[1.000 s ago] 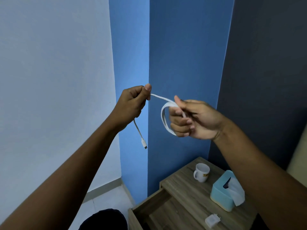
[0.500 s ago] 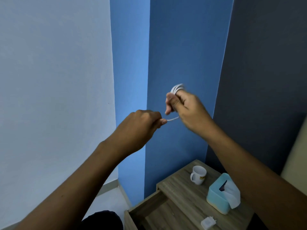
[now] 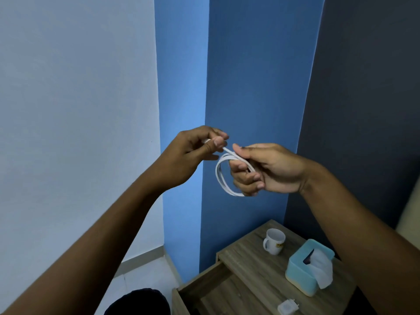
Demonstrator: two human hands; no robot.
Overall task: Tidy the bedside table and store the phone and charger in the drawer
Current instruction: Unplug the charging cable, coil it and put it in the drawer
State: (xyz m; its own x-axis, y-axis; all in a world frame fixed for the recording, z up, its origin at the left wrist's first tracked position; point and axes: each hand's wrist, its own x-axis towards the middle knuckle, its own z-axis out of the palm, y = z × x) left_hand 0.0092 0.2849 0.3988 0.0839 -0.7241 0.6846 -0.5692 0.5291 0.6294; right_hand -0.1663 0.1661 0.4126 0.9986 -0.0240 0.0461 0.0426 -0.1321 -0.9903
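Note:
A white charging cable (image 3: pixel 221 178) is held up in front of the blue wall, wound into a loop of a few turns. My right hand (image 3: pixel 266 169) grips the loop between thumb and fingers. My left hand (image 3: pixel 195 148) pinches the cable's free end beside it, the plug tucked in the fingers. Below, the wooden bedside table (image 3: pixel 247 258) has its drawer (image 3: pixel 204 289) pulled open. A white charger plug (image 3: pixel 287 306) lies on the table's front edge. No phone is in view.
A white mug (image 3: pixel 273 244) stands at the back of the table. A light blue tissue box (image 3: pixel 306 269) with a tissue sticking out sits to its right. A dark rounded shape (image 3: pixel 138 302) shows at the bottom, left of the drawer.
My right hand has come down from its raised position and turned palm-in, with another turn on the loop. My left hand has risen and now holds only the short end.

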